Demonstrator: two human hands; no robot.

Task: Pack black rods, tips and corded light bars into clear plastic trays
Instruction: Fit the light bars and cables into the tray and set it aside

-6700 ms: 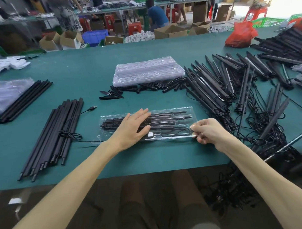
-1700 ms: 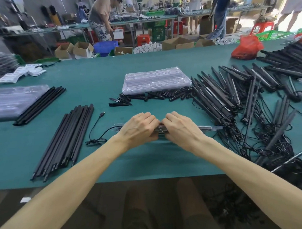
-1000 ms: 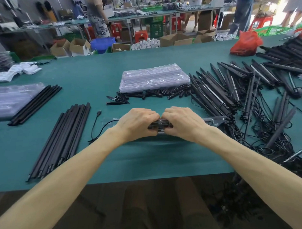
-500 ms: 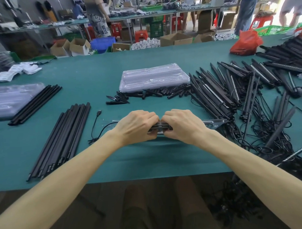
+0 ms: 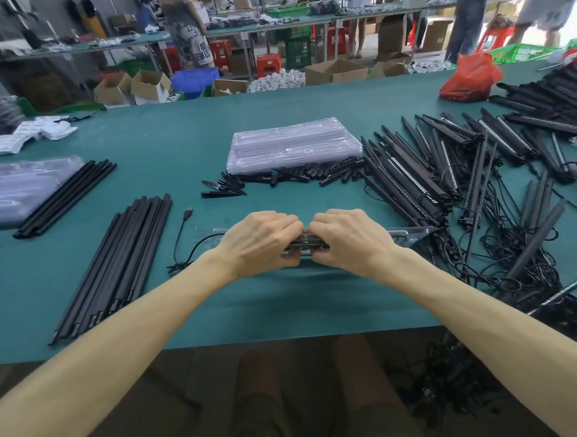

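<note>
I'm looking at a green table: black rods lying in a row at left, a stack of clear trays mid-table with loose black tips along its near edge, corded light bars heaped right, a red bag far right.

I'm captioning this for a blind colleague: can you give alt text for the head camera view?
Both hands, left hand and right hand, grip a folded clear tray of black parts on a green table. Black rods lie left, corded light bars right.
</note>
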